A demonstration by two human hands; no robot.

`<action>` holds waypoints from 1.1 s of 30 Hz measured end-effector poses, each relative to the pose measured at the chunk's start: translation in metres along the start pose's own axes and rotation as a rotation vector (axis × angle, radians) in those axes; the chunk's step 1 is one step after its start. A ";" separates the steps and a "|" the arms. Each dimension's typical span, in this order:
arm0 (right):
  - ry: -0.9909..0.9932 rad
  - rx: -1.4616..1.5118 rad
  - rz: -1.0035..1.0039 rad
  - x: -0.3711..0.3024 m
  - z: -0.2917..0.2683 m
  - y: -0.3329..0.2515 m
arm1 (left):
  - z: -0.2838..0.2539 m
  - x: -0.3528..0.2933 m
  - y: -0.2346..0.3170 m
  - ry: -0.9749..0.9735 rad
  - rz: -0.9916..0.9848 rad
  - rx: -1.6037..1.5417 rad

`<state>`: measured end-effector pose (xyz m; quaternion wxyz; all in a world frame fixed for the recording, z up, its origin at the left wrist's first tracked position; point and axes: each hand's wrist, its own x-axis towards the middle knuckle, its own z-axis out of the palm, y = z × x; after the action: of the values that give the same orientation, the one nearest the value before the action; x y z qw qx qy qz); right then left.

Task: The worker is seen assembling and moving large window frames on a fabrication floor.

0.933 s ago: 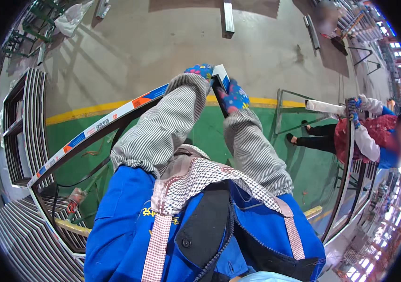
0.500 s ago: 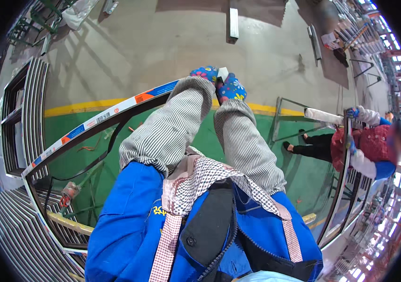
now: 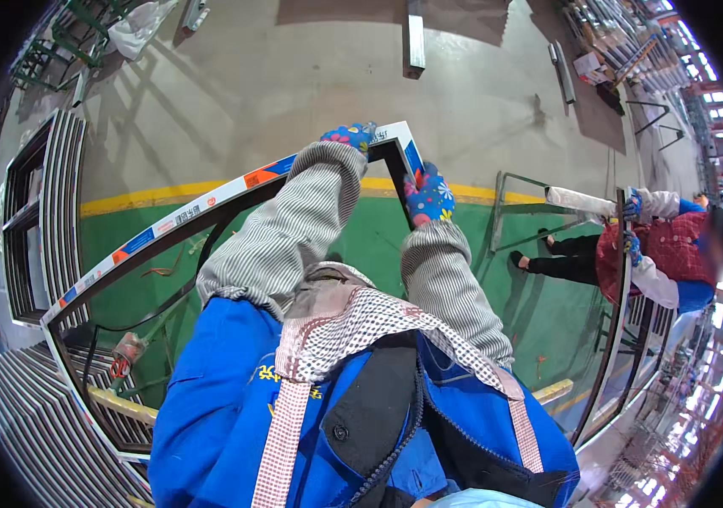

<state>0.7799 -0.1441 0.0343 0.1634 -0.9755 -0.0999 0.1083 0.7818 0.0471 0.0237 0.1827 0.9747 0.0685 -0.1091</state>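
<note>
While my left hand rests on the long rail just beside the far corner and my right hand lies against the adjoining side, the dark frame stretches above the green floor and down to my left, where another corner shows. I cannot tell whether my left fingers are clamped round the rail, as the glove's back and the sleeve cover them; my right fingers look bent against the side, but their tips are hidden, so I cannot call that a firm hold either. As for what is done, the sides meet at both corners in view, and a printed white strip already covers the long rail and turns the far corner. How far it runs past my right hand, I cannot see. I judge this frame unfinished with, since it is not yet among the stacked frames at left. To my right, a co-worker handles a second frame.
</note>
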 end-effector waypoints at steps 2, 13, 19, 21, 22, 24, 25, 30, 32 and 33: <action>0.039 -0.014 -0.011 -0.010 0.004 0.007 | 0.000 -0.005 -0.001 0.015 -0.010 0.017; 0.229 -0.145 0.022 -0.029 0.019 0.038 | 0.047 -0.098 -0.035 0.312 0.059 -0.558; 0.542 -0.010 -0.476 -0.067 -0.001 0.044 | 0.114 -0.260 -0.089 -0.257 -0.226 -0.092; 0.466 0.064 -0.631 -0.076 0.001 0.017 | 0.135 -0.298 -0.124 -0.232 -0.422 -0.137; 0.403 0.141 -0.668 -0.080 0.009 0.006 | 0.128 -0.313 -0.139 -0.389 -0.638 -0.207; 0.386 0.194 -0.803 -0.089 0.023 -0.022 | 0.107 -0.346 -0.150 -0.531 -0.874 -0.295; 0.269 0.175 -0.836 -0.096 0.022 -0.039 | 0.090 -0.366 -0.148 -0.517 -1.009 -0.257; 0.242 0.260 -1.073 -0.136 0.064 -0.132 | 0.082 -0.479 -0.247 -0.601 -1.431 -0.246; 0.226 0.222 -1.105 -0.147 0.072 -0.152 | 0.027 -0.490 -0.263 -0.739 -1.502 -0.290; 0.220 0.249 -1.142 -0.160 0.078 -0.171 | 0.068 -0.542 -0.304 -0.373 -1.576 -0.221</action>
<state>0.5804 0.0008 0.0492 0.3186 -0.7464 -0.5776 -0.0877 0.1921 0.2519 -0.0125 0.1560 0.5825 0.7126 -0.3586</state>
